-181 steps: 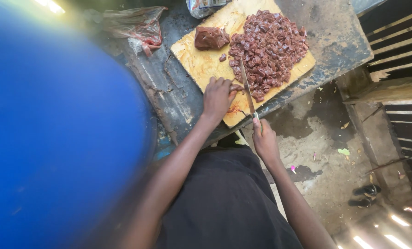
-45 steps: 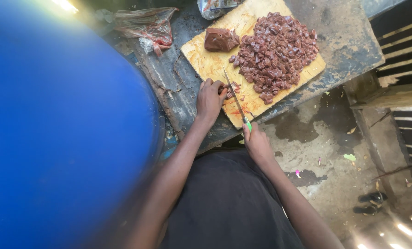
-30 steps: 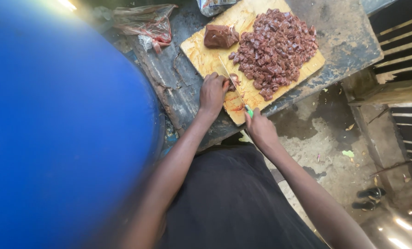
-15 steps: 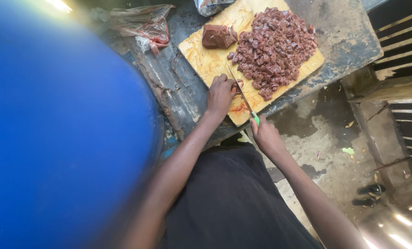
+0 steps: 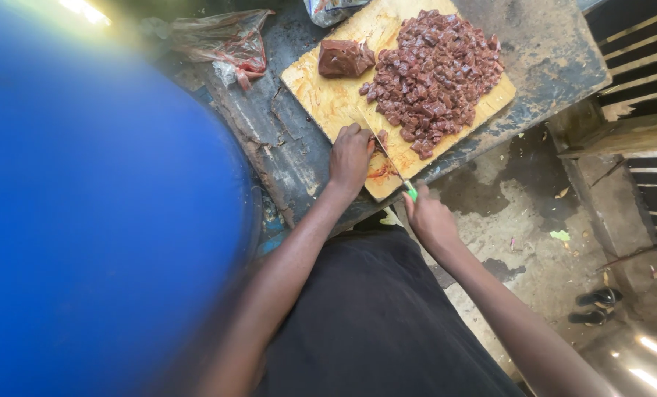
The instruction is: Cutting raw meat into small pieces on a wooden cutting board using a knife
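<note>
A knife [image 5: 389, 158] with a green handle is gripped in the right hand [image 5: 430, 217], its blade laid across the near corner of the wooden cutting board [image 5: 327, 95]. A small piece of meat, mostly hidden, is pressed down by the closed left hand [image 5: 350, 156] just beside the blade. A heap of diced meat [image 5: 433, 75] lies on the far half of the board, with an uncut chunk [image 5: 345, 58] to its left. With fingertips so near the edge, a slip on the wet board could likely nick them; pieces could be pushed off the board's near corner onto the floor.
</note>
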